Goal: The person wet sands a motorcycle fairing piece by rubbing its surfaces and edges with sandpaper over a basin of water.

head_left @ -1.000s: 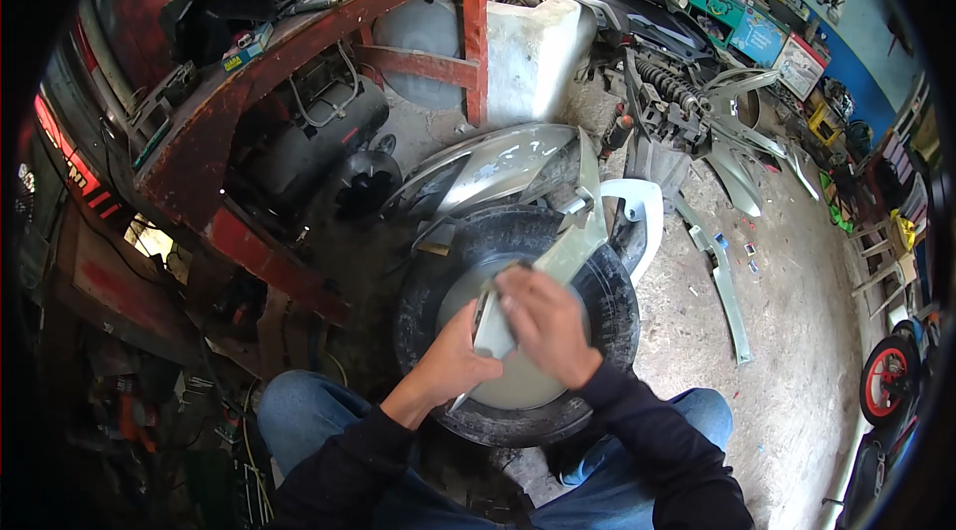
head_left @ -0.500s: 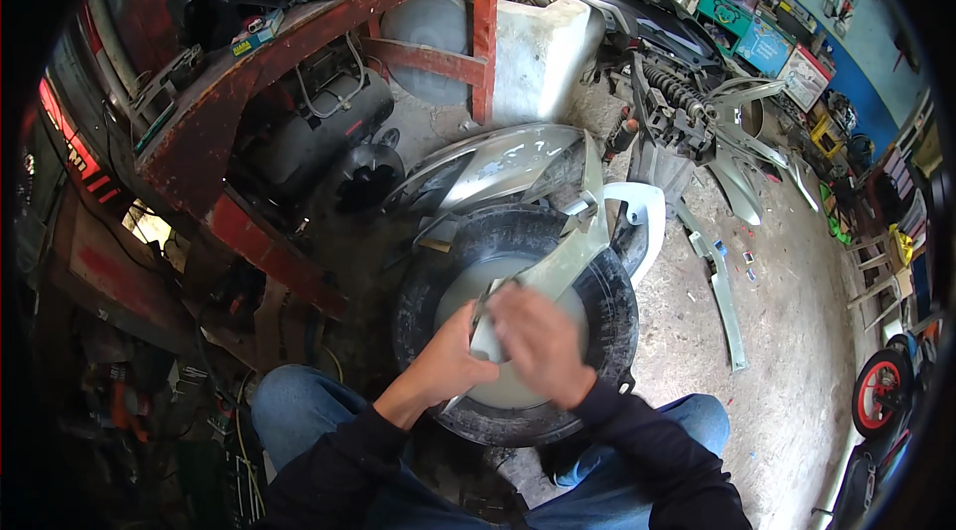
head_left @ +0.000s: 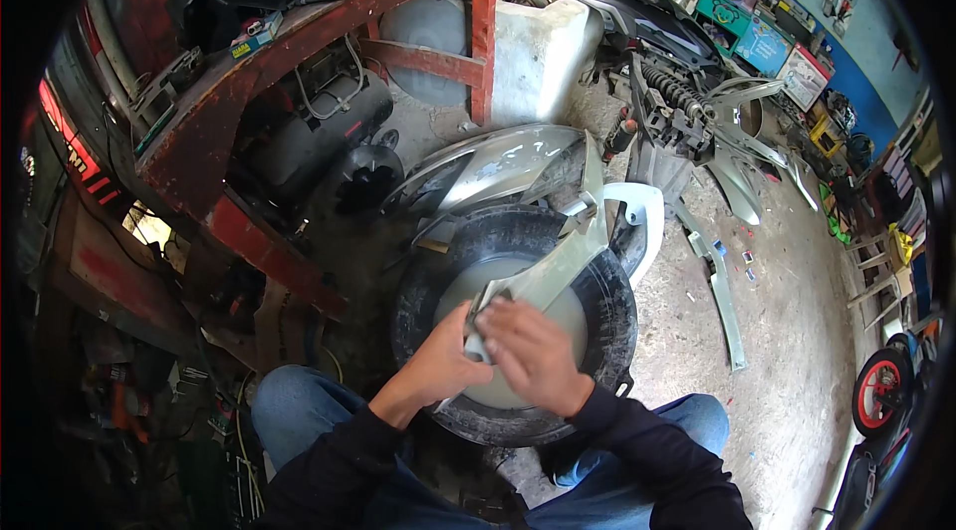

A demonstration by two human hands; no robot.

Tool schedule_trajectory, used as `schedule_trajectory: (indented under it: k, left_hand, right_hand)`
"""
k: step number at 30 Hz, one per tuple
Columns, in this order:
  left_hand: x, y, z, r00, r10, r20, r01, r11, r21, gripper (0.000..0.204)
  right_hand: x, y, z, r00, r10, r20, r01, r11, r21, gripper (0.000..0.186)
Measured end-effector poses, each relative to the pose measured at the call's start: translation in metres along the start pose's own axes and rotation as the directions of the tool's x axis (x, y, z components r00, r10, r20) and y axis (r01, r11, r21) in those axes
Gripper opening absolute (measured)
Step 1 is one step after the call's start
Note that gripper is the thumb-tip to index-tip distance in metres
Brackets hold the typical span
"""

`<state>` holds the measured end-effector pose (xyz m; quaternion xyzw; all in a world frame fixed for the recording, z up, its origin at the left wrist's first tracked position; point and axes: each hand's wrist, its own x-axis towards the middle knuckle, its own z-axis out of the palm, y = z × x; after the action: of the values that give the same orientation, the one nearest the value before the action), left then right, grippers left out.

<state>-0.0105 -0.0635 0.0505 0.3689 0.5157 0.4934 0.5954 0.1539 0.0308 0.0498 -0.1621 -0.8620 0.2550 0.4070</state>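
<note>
My left hand [head_left: 438, 363] is closed around the near end of a long, pale grey-green motorcycle body panel [head_left: 558, 269]. The panel slants up and away to the right over a black rubber tub [head_left: 614, 331] holding cloudy, whitish water [head_left: 460, 289]. My right hand [head_left: 533, 353] presses on the panel's near end with its fingers together and bent. Something small and dark grey shows at these fingertips, mostly hidden by them. Both hands are above the tub, between my knees.
A silver-grey curved fairing [head_left: 498, 166] lies just beyond the tub, with a white curved part [head_left: 649, 231] at its right. A narrow panel strip [head_left: 725, 306] rests on the concrete floor. A red workbench [head_left: 199, 127] stands left; motorcycle parts [head_left: 687, 107] crowd the far right.
My right hand has shifted slightly down and left along the panel's near end and is less blurred. My left hand keeps its hold; the panel has hardly moved.
</note>
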Motion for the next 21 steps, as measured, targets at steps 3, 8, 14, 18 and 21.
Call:
schedule_trajectory:
  k: [3, 8, 14, 18, 21]
  left_hand:
    - [-0.003, 0.006, 0.008, 0.997, 0.075, -0.005, -0.075, 0.996, -0.043, 0.074]
    - [0.003, 0.004, 0.001, 1.000, 0.009, -0.004, -0.009, 0.999, 0.041, 0.074]
    - [0.008, -0.004, 0.006, 0.996, 0.087, -0.025, -0.086, 0.996, 0.029, 0.070]
    - [0.009, -0.006, 0.005, 0.992, 0.120, -0.045, -0.117, 0.991, 0.066, 0.071]
    - [0.006, -0.001, 0.002, 0.992, 0.102, -0.068, -0.096, 0.991, 0.096, 0.071]
  right_hand:
    - [0.003, 0.027, -0.005, 0.988, -0.152, 0.033, 0.150, 0.987, 0.058, 0.020]
    - [-0.001, 0.022, -0.005, 0.998, -0.066, -0.011, 0.065, 0.998, -0.015, 0.017]
    - [-0.002, 0.030, -0.009, 0.984, 0.176, 0.025, -0.175, 0.984, -0.015, 0.019]
    - [-0.002, 0.054, -0.013, 1.000, 0.012, 0.011, -0.012, 1.000, -0.005, 0.019]
    - [-0.004, 0.026, -0.004, 0.997, 0.063, -0.040, -0.064, 0.997, -0.041, 0.018]
